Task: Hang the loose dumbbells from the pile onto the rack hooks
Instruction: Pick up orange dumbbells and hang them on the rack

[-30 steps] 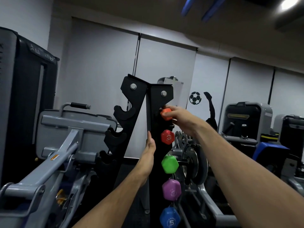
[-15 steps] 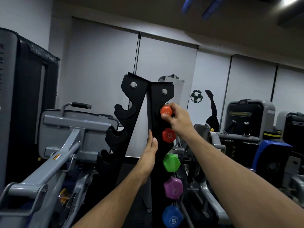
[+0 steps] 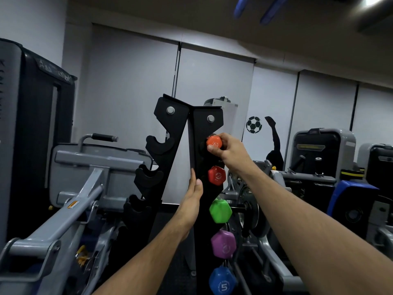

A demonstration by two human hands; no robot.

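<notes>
Right hand (image 3: 228,149) at frame centre, fingers and thumb curled round the orange dumbbell (image 3: 214,142), gripping its near head. Dumbbell sits at the top hook of the rack (image 3: 204,133), its head just left of the knuckles, thumb beneath it, fingers over the top. Likely gripped by the end so the handle can drop into the hook notch; whether it is fully seated cannot be told, as the hand and rack plate hide the handle.

Left hand (image 3: 192,199) lower centre, fingers straight and together, flat against the rack's edge, probably steadying it while weight goes on.

Below the orange one, down the same column: red (image 3: 217,175), green (image 3: 220,210), purple (image 3: 223,243), blue (image 3: 222,282), all hung. Left plate hooks look bare. Pile not in view.
</notes>
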